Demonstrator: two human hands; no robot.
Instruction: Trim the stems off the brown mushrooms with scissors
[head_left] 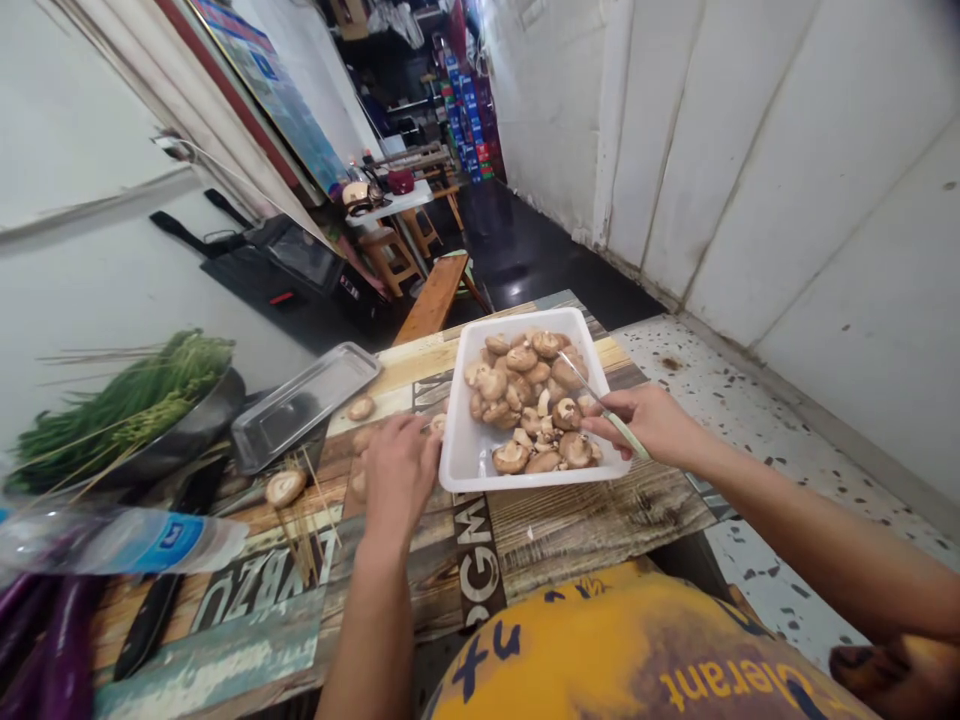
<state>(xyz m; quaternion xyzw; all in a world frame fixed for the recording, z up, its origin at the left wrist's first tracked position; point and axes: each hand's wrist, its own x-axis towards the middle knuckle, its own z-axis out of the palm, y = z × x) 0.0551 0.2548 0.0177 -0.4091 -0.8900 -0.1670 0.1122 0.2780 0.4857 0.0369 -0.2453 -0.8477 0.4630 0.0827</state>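
Right hand [656, 424] grasped slim green-handled steel knife [621, 428] over brown round mushrooms [519, 383], twelve o'clock, in white rectangular plastic tray [471, 457]; left hand [397, 462], tray's eight o'clock, fingers' hold unclear. Blade needed angling clear.

We see a smooth plastic tub [466, 455], matt mushrooms [534, 388], a grey metal bowl [191, 432], glossy eggplants [69, 645], a wood-look counter [585, 525].

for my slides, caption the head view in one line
Right hand holds a knife over a white tub of mushrooms, left hand beside the tub.
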